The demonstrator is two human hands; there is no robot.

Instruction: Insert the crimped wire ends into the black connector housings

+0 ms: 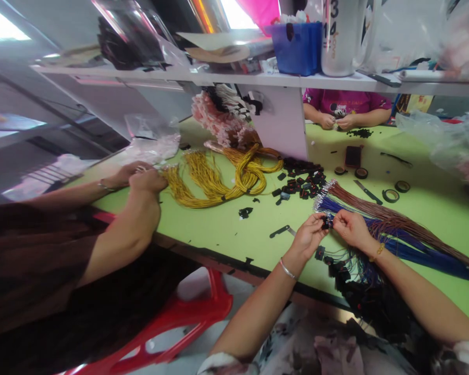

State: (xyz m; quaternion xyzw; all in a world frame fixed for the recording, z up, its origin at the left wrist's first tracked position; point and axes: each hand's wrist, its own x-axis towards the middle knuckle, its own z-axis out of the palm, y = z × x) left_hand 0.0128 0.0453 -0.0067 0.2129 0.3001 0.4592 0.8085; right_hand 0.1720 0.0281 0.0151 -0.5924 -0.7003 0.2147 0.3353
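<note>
My left hand (308,237) pinches a small black connector housing (325,222) between thumb and fingertips. Close beside it, my right hand (352,229) is closed in a pinch at the housing's right side; a wire end there is too small to make out. Under and behind my hands lie a bundle of blue wires (410,252) and a bundle of brown wires (379,211), both with silvery terminals at their left ends. Below my hands, wires with black connectors (342,273) hang over the table's front edge. Loose black housings (303,182) form a pile further left.
Yellow wire bundles (211,187) lie left on the green table (219,229). A co-worker's hands (146,177) work there; another person (347,109) sits opposite. Knives (367,191), tape rolls (391,196) and a plastic bag (449,143) lie right. A shelf (234,77) spans above; a red stool (219,297) stands below.
</note>
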